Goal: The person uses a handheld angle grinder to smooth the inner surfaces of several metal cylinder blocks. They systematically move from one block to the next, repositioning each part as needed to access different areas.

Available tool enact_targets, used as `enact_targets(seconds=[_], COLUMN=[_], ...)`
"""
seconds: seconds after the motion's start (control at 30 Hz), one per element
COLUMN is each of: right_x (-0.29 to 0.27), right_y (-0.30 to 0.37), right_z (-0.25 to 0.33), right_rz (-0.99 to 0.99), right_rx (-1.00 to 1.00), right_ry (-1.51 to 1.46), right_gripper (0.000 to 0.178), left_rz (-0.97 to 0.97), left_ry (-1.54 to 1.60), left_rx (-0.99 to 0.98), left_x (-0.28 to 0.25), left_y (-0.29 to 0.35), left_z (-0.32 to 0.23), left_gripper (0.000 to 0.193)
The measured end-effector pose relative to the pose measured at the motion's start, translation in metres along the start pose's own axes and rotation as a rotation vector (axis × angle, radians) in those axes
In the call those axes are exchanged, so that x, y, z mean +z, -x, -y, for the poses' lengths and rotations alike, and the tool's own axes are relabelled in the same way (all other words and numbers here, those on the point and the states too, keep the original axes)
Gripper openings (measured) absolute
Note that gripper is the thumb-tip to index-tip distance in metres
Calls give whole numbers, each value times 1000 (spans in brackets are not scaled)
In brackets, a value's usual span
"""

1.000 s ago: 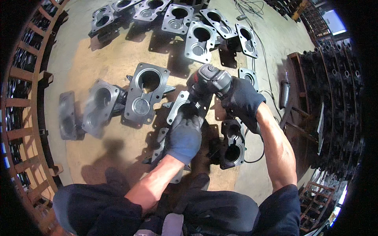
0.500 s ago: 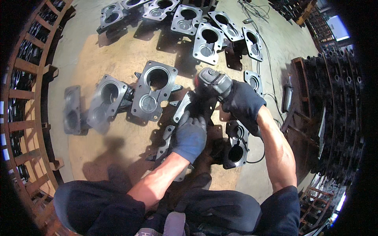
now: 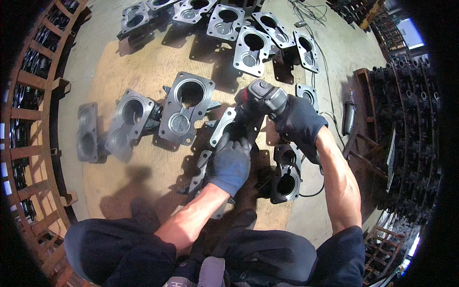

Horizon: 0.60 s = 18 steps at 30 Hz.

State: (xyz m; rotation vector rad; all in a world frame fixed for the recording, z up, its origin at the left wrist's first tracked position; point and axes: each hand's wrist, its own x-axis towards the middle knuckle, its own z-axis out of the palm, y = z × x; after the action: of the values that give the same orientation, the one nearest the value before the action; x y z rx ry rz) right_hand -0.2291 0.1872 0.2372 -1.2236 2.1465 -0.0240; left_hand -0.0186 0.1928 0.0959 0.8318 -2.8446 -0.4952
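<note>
My right hand [image 3: 302, 120], in a dark glove, is wrapped round an angle grinder [image 3: 264, 95]. The grinder's head sits over the far part of a grey metal casting [image 3: 223, 125], and its disc is hard to make out in the shadow. My left hand [image 3: 228, 165], in a blue-grey glove, grips the near edge of this casting, with its fingertips in shadow. Under and beside my left wrist lies another casting [image 3: 200, 172]. Close by on the left stands a large flanged casting [image 3: 180, 130] with one open bore and one shallow round recess.
Several similar castings [image 3: 223, 29] stand in a row at the far side of the cardboard sheet [image 3: 143, 62]. Another casting [image 3: 287, 167] is near my right forearm. On the right lie a dark hand tool [image 3: 349, 117] and cables [image 3: 326, 62]. Wooden racks [image 3: 28, 115] and stacked parts [image 3: 406, 134] flank the floor.
My right hand and the grinder have shifted slightly to the right, uncovering more of the casting's far left edge. My left hand stays on the casting, almost unmoved.
</note>
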Motion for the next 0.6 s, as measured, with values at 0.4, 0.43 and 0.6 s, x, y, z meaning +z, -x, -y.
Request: enact_targets(seconds=[0.4,0.43,0.6], right_x=[12,7,19], right_y=[-4,2,44], right_z=[-4,-5,-37], right_rz=[-77,-29,-78], right_rx=[-54,18,-9], right_ry=[79,62,-333], right_gripper=[48,49,49], left_rz=[65,103,-115], left_ry=[-4,6,65], left_rx=[-22,-38,37], left_x=[2,2,-30], left_y=[2,3,23], left_z=[0,1,-44], left_gripper=[42,49,55])
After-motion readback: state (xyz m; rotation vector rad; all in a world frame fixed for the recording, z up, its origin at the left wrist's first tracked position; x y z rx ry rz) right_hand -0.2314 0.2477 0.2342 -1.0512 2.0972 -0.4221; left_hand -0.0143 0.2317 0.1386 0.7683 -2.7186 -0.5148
